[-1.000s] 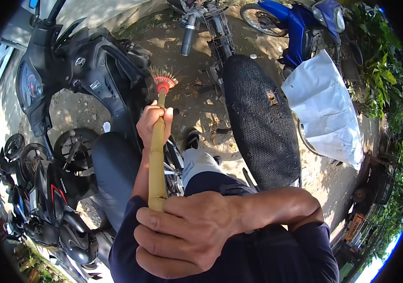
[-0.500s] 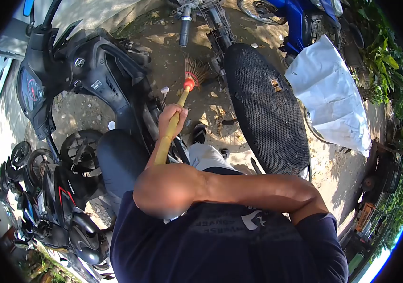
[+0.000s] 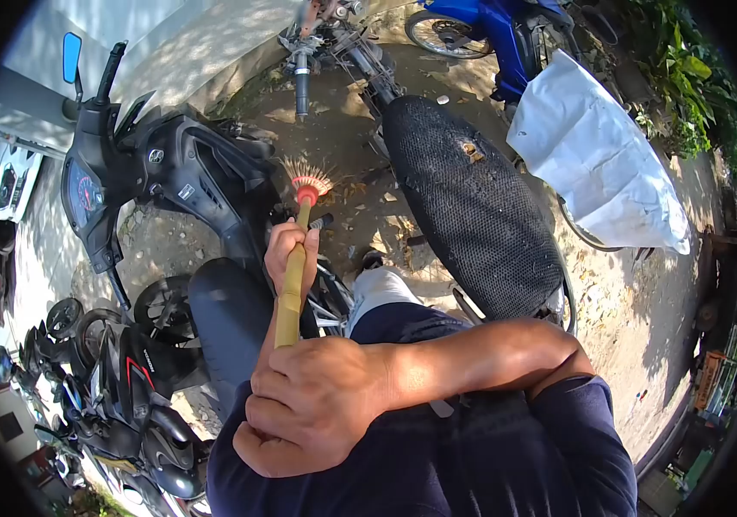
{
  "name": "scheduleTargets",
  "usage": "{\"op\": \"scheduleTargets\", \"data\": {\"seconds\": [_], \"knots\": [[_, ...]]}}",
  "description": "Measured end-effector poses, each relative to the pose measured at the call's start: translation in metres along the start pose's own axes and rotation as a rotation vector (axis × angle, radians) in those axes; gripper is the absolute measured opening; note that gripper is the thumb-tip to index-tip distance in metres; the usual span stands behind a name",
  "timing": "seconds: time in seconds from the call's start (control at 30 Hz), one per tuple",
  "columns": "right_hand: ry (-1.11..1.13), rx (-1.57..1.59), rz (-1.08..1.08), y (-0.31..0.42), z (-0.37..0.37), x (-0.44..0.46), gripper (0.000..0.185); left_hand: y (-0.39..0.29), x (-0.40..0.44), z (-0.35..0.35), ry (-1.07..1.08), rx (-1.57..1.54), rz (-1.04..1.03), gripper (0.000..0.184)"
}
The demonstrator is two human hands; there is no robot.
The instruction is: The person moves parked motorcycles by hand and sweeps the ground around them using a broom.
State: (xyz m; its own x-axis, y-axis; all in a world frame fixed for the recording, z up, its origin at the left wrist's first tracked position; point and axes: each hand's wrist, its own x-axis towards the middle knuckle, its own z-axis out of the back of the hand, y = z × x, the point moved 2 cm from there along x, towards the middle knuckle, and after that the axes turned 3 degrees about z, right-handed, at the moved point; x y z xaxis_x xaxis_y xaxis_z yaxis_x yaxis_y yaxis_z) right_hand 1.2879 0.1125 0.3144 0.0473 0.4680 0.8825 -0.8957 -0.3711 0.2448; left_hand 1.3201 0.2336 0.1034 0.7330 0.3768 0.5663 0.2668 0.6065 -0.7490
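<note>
Head view: clenched left grip (image 3: pixel 284 252) and right grip (image 3: pixel 312 403) well apart on broom handle (image 3: pixel 292 289), probably best for steadying bristles (image 3: pixel 305 171).

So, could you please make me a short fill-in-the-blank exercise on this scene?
1. Both hands grip the broom, with the left hand nearer the bristles than the ____ hand.
2. The collar at the base of the bristles is ____.
3. The long seat in front of the person is ____.
4. The motorbike at the top, beyond the white sheet, is ____.

Missing words: right; red; black; blue.
</note>
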Motion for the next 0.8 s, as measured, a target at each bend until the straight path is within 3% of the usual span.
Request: {"op": "scheduleTargets", "data": {"seconds": [0.1,0.17,0.27,0.33,0.43,0.57,0.7,0.77,0.8], "knots": [[0.082,-0.079,0.05,0.014,0.001,-0.031,0.02,0.012,-0.021,-0.024,0.012,-0.001,-0.035,0.02],[0.252,-0.177,-0.054,0.016,-0.01,-0.07,0.019,0.027,-0.048,-0.045,0.078,-0.056,0.008,0.02],[0.221,-0.233,-0.162,0.027,-0.003,-0.106,0.018,0.031,-0.074,-0.068,0.183,-0.123,0.027,0.021],[0.186,-0.213,-0.151,0.05,0.026,-0.109,0.019,-0.003,-0.089,-0.067,0.252,-0.097,0.039,0.021],[0.114,-0.164,-0.081,0.093,0.062,-0.103,0.02,-0.073,-0.098,-0.062,0.151,0.004,0.083,0.02],[0.032,-0.143,-0.031,0.124,0.094,-0.106,0.019,-0.076,-0.116,-0.069,0.016,0.09,-0.1,0.018],[0.169,0.011,-0.118,0.128,0.075,-0.159,0.019,-0.067,-0.161,-0.089,-0.027,-0.033,0.178,0.016],[0.209,-0.026,-0.145,0.131,0.077,-0.184,0.022,-0.038,-0.191,-0.103,0.087,-0.019,0.16,0.014],[0.231,0.0,-0.171,0.135,0.09,-0.186,0.022,-0.062,-0.193,-0.103,0.171,-0.021,0.143,0.013]]}}
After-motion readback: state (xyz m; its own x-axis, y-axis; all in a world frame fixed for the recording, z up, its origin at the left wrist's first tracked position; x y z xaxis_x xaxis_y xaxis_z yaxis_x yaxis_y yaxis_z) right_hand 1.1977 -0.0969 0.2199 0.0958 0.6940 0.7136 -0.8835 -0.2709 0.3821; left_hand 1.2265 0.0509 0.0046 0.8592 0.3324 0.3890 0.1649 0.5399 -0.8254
